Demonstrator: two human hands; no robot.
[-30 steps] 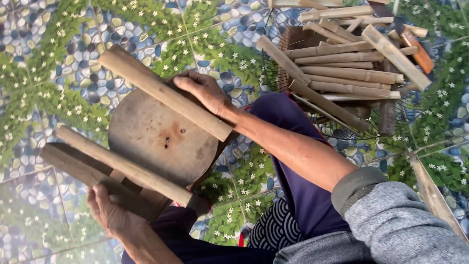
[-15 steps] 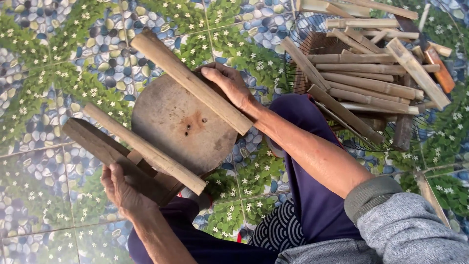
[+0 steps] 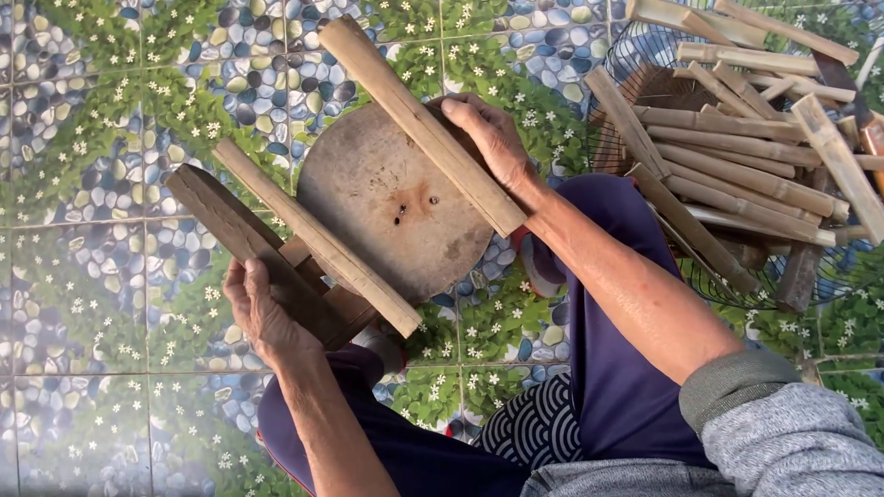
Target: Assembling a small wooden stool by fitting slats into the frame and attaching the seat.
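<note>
A round wooden block (image 3: 387, 198) lies on the patterned tile floor between my knees. My right hand (image 3: 493, 138) grips a long split bamboo stick (image 3: 419, 120) that lies slanted across the block's upper right edge. My left hand (image 3: 262, 313) holds a dark flat wooden bar (image 3: 244, 239) together with a second pale bamboo stick (image 3: 318, 239) along the block's lower left side. Both sticks run parallel, from upper left to lower right.
A wire basket (image 3: 645, 74) at the upper right is heaped with several split bamboo sticks (image 3: 737, 147). My legs in purple trousers (image 3: 608, 368) fill the lower middle. Tiled floor with pebble and flower print (image 3: 101, 120) spreads to the left.
The view has shifted slightly; block and sticks sit a little further right and up in the picture. Both hands keep their hold, and the sticks stay in the same slanted position.
</note>
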